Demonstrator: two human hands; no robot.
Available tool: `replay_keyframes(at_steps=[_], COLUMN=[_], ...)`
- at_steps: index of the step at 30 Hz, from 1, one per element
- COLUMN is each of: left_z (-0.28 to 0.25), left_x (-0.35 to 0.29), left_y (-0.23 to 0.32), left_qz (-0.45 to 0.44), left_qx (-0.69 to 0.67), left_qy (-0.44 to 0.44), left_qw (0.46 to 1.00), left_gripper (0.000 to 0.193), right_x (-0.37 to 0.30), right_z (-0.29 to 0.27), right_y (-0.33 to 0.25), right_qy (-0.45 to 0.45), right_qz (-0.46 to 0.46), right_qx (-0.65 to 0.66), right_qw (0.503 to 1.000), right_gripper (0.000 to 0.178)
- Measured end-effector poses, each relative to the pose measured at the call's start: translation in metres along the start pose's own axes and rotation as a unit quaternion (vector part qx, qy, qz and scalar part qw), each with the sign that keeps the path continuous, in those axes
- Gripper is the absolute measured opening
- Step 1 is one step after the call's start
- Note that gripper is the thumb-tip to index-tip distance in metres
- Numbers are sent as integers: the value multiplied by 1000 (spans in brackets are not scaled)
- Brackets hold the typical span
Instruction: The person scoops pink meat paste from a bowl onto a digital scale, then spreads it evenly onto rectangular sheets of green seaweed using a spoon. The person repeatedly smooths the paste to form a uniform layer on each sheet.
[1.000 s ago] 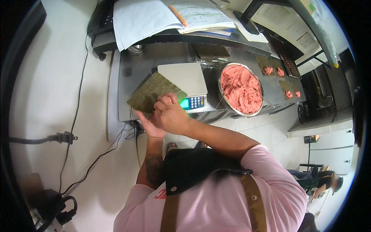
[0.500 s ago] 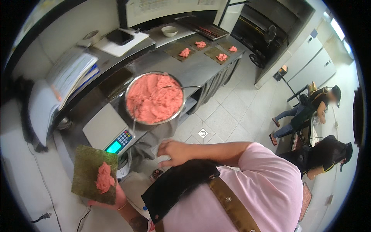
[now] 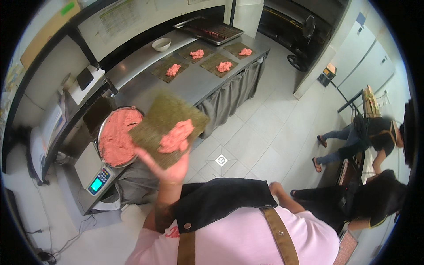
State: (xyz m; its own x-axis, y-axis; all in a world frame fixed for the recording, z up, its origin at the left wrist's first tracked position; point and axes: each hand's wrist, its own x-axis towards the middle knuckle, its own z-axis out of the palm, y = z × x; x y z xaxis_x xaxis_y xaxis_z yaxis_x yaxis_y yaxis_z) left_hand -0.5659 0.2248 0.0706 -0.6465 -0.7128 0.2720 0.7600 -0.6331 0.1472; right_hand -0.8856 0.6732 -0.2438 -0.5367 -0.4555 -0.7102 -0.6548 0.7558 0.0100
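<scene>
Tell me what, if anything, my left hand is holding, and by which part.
A seaweed sheet topped with pink paste rests on the left hand, supported from beneath toward its near corner.

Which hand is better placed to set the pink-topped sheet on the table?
Probably the left hand: it supports the sheet from below, while the right hand is beside the apron.

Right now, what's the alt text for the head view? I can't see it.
The person's left hand supports from below a greenish-brown sheet carrying a lump of pink paste. Left of it are a bowl of pink paste and a digital scale; farther along the metal counter lie four similar sheets, each with a pink lump.
</scene>
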Motion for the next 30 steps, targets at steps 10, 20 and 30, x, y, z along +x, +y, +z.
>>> replay_keyframes(at_steps=[10, 20, 30], left_z=[-172, -221, -233], left_x=[184, 274, 308], left_y=[-100, -90, -81], left_qz=[-49, 24, 50], left_qx=[53, 80, 114], left_qy=[211, 307, 343], left_qw=[975, 948, 931], left_gripper=[97, 78, 70], right_x=[77, 143, 245], right_z=[86, -129, -249], right_y=[101, 17, 65], right_qy=[143, 108, 114], right_qz=[-21, 18, -38], right_qx=[251, 287, 237], right_qw=[957, 952, 964], right_gripper=[67, 59, 50])
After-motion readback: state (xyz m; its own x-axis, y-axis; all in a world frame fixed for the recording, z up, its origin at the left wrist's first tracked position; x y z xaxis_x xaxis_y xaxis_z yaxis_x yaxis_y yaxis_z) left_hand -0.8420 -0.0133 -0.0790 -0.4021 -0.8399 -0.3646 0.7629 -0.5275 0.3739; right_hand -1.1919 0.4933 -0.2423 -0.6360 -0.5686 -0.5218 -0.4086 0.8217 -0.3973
